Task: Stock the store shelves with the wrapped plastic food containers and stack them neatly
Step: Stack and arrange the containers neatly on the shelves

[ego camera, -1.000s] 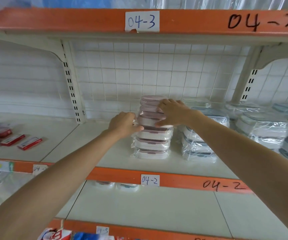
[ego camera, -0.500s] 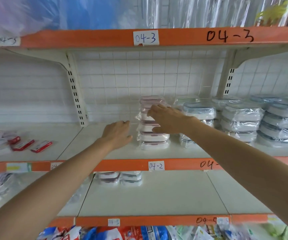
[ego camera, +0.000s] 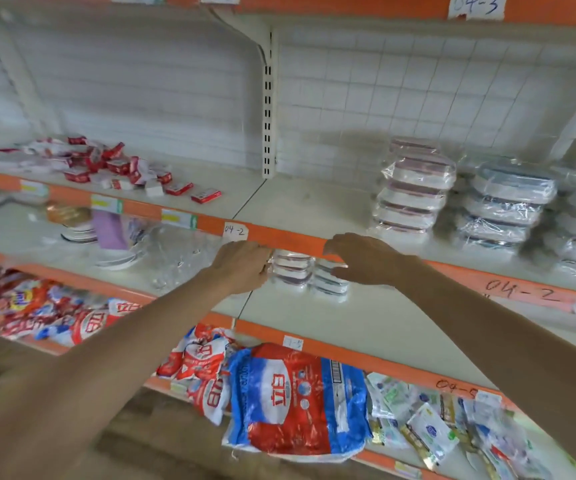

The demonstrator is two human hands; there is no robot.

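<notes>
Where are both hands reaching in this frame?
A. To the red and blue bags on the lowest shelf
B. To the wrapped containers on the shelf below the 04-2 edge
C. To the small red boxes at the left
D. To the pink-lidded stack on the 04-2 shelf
B: the left hand and right hand flank the two short stacks of wrapped containers just under the orange 04-2 shelf edge.

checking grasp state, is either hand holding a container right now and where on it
Cannot tell. The left hand touches the left side of the pink-lidded stack; the right hand hovers open by the grey-lidded stack.
</notes>
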